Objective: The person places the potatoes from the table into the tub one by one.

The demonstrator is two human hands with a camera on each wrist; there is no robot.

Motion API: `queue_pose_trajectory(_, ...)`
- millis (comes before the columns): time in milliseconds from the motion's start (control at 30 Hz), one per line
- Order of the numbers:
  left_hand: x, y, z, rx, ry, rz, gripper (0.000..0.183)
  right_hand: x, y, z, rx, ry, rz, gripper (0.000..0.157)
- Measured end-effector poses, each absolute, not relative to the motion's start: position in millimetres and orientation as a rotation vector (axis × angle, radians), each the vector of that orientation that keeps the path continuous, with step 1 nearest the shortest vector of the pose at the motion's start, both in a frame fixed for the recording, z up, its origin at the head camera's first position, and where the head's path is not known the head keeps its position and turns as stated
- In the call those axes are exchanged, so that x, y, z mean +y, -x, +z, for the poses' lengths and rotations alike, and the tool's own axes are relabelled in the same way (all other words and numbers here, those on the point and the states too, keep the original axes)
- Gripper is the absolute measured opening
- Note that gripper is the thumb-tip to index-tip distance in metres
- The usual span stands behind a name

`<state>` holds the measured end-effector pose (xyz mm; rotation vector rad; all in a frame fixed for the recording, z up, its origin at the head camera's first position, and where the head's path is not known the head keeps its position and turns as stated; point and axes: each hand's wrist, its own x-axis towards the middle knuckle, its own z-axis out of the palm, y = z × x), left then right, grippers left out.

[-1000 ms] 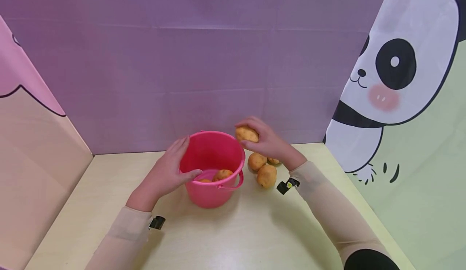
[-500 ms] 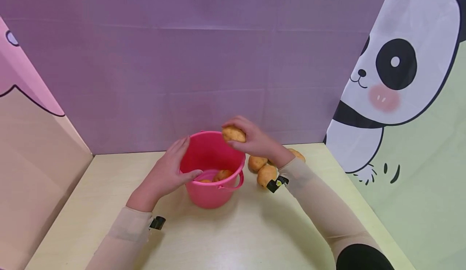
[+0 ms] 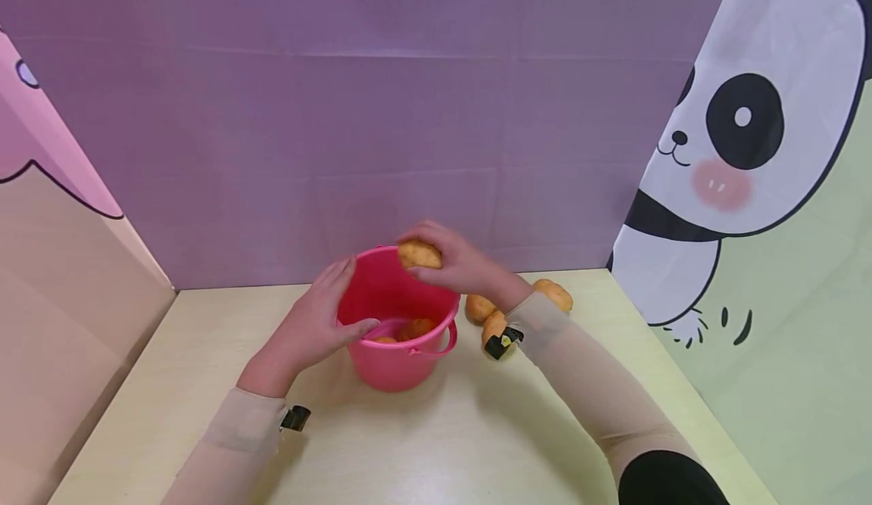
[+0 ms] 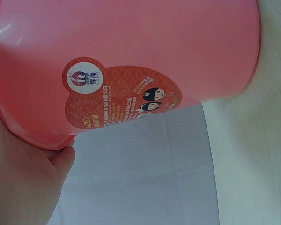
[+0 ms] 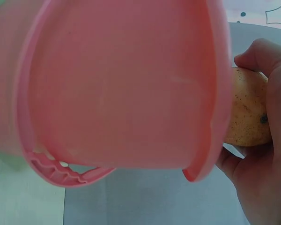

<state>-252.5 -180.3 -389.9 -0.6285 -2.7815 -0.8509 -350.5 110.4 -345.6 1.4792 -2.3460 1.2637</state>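
Note:
A pink bucket (image 3: 398, 365) stands upright on the table, its label (image 4: 126, 96) facing the left wrist camera. At the bucket's left side my left hand (image 3: 315, 323) grips the rim, thumb across the front edge. My right hand (image 3: 459, 263) holds a potato (image 3: 419, 254) between thumb and fingers, over the bucket's back right rim. In the right wrist view this potato (image 5: 248, 108) shows just past the rim, partly hidden by it. Inside the bucket lie a potato (image 3: 415, 328) and part of another (image 3: 384, 339).
Right of the bucket, several loose potatoes (image 3: 480, 308) rest on the table (image 3: 381, 452), partly covered by the right forearm. A bucket handle (image 3: 439, 346) hangs at the front right. A purple wall (image 3: 327, 126) rises behind; a panda-printed panel (image 3: 742, 111) stands at right.
My right hand has carried the potato leftward, from beside the bucket to over its back right rim. A potato behind the right forearm has come into sight. My left hand stays in place.

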Motion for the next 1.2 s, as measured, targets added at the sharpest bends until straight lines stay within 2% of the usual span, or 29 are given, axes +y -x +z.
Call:
queue_pose_trajectory(700, -181.3, 252.1, -390.8, -2.765, 0.648, -0.841, 0.115, 84.3, 358.1, -348.5, -2.345, -1.549, 1.227, 0.052)
queue_pose_trajectory(1200, -181.3, 252.5, -390.4, -2.777, 0.641, -0.828, 0.118, 73.9, 363.9, -353.1, -2.412, -1.557, 1.202, 0.054)
